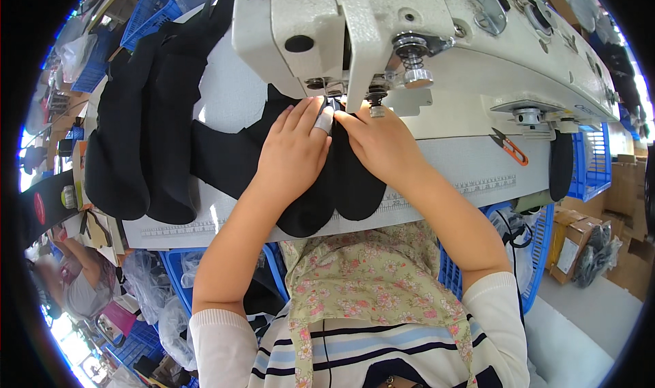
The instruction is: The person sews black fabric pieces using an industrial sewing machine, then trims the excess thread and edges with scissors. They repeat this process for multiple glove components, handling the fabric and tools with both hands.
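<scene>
Under the needle area of a white sewing machine lies a black fabric piece, its two rounded ends hanging toward me. My left hand rests on the fabric with its fingers stretched flat toward the needle. A whitish wrap covers one of its fingers. My right hand lies on the fabric just right of the needle, thumb stretched toward the left hand. Part of the machine hides its other fingertips. Both hands touch the fabric close to the presser foot.
Long black padded pieces lie at the table's left. Orange-handled thread snips rest right of my right arm. A measuring scale runs along the table's front edge. Blue crates and cardboard boxes stand right; another person sits far left.
</scene>
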A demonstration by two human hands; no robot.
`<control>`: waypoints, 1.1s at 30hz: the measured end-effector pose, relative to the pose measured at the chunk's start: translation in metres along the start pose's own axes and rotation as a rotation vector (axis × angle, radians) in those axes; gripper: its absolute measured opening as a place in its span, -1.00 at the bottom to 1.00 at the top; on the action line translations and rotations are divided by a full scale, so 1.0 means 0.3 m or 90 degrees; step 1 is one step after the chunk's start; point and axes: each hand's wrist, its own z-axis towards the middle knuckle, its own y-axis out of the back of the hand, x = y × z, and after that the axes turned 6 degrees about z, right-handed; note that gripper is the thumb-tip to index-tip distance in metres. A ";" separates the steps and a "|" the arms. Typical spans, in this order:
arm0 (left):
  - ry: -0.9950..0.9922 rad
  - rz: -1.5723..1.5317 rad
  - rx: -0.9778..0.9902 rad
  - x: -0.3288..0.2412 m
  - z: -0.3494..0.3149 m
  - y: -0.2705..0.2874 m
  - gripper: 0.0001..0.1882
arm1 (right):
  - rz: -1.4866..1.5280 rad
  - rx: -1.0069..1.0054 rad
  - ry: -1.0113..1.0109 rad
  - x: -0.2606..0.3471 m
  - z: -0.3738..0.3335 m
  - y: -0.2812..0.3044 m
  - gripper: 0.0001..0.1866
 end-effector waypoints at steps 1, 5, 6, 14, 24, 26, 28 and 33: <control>-0.005 -0.003 -0.006 0.002 0.005 0.001 -0.63 | -0.003 0.011 -0.007 0.002 0.004 0.005 -0.71; 0.016 -0.001 -0.003 0.004 0.020 0.006 -0.64 | -0.035 0.017 -0.014 -0.020 -0.006 -0.012 -0.70; 0.014 0.004 -0.002 0.007 0.021 0.005 -0.63 | -0.048 0.004 0.001 -0.021 -0.006 -0.011 -0.70; 0.016 -0.009 0.037 -0.004 -0.012 0.018 -0.61 | -0.088 -0.003 0.018 0.044 -0.029 0.014 -0.69; 0.020 -0.024 0.038 0.007 -0.016 0.035 -0.60 | -0.080 -0.021 0.014 0.037 -0.042 0.004 -0.61; 0.028 -0.016 0.035 0.008 -0.011 0.030 -0.61 | -0.073 -0.031 0.021 0.029 -0.039 0.003 -0.64; 0.036 -0.004 0.028 0.007 -0.002 0.027 -0.63 | -0.073 -0.034 0.021 0.023 -0.035 0.000 -0.67; 0.036 0.020 0.034 0.014 0.005 0.022 -0.63 | -0.063 -0.029 0.010 0.020 -0.028 0.002 -0.74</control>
